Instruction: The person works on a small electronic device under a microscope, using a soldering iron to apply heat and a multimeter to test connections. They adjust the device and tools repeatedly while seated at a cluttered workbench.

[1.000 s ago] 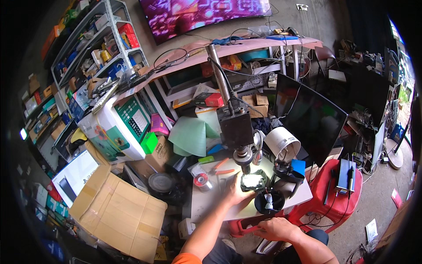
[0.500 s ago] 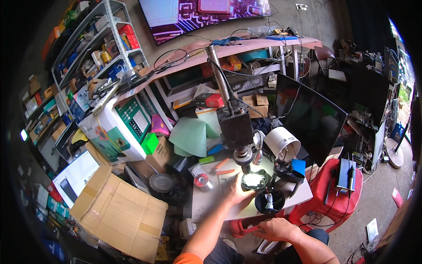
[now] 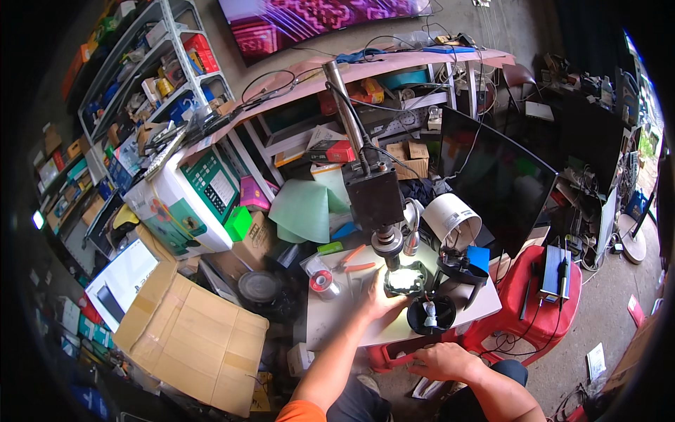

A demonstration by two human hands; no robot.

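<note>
My left hand (image 3: 382, 299) is closed around the left side of a black round housing (image 3: 420, 279) with a brightly lit inside. It holds the housing under a dark microscope head (image 3: 377, 198) on a metal pole. Just below and right of it, a black round cup (image 3: 431, 322) with a white connector and wires stands on the white table. My right hand (image 3: 450, 362) is in front of the table's near edge, beside a red drawer-like tray (image 3: 383, 357). Its fingers are curled together; what they hold, if anything, is hidden.
On the white table (image 3: 330, 323) lie a solder spool (image 3: 323, 283) and orange-handled pliers (image 3: 357, 261). A black bracket part (image 3: 464, 274) is at the table's right. A red stool (image 3: 517, 309) carries a blue box (image 3: 555, 274). An open cardboard box (image 3: 190, 337) stands left.
The picture on the wall screen has shifted to another part of a magnified circuit board. My view has tilted slightly. Both hands stay almost where they were.
</note>
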